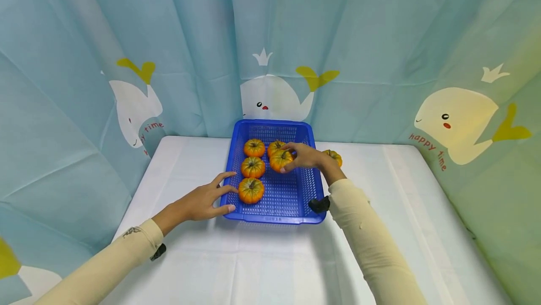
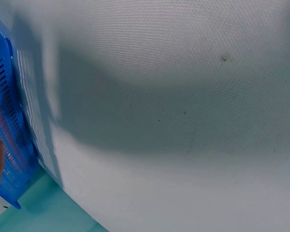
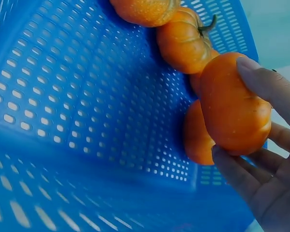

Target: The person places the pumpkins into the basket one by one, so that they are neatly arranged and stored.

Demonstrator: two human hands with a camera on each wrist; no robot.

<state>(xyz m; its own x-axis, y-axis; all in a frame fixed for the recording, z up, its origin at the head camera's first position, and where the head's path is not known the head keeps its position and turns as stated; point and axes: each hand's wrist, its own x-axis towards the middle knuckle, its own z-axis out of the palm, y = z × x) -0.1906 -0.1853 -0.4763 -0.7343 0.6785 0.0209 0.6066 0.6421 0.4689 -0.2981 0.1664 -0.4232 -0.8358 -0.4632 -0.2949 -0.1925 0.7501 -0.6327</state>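
Observation:
My right hand grips a small orange pumpkin between thumb and fingers, inside the blue plastic basket. In the right wrist view the held pumpkin looks raised above the basket floor, partly covering another pumpkin. Three pumpkins stand in a column along the basket's left side: a far one, a middle one and a near one. Partly hidden behind the held one sits another pumpkin. My left hand, fingers spread, is at the basket's left rim; whether it touches is unclear.
One more pumpkin lies on the white table right of the basket, partly hidden by my right wrist. A light blue curtain printed with whales hangs behind the table and at both sides.

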